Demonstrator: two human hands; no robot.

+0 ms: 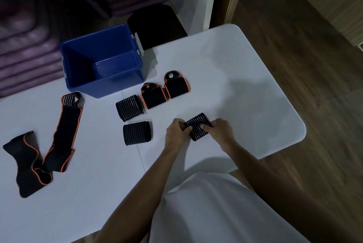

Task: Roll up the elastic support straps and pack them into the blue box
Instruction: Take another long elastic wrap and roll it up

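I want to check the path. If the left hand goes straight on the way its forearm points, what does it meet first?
The left hand already grips the striped roll. Beyond that, probably bare table, though depth is unclear.

Box (102,60) behind rolled straps (128,107)

A deep blue plastic box (102,60) stands open on the white rounded-corner table (245,77). Just in front of the box lie two rolled black straps with orange edging (154,96) (176,85), side by side. Nearer than these, two rolled black straps with grey stripes (128,107) (137,132) lie one behind the other. Left of the box, two unrolled black orange-edged straps (64,134) (27,164) stretch over the table. Right of the box and nearer the person, the left hand (176,133) and right hand (221,130) grip a striped black rolled strap (197,127) from either end.
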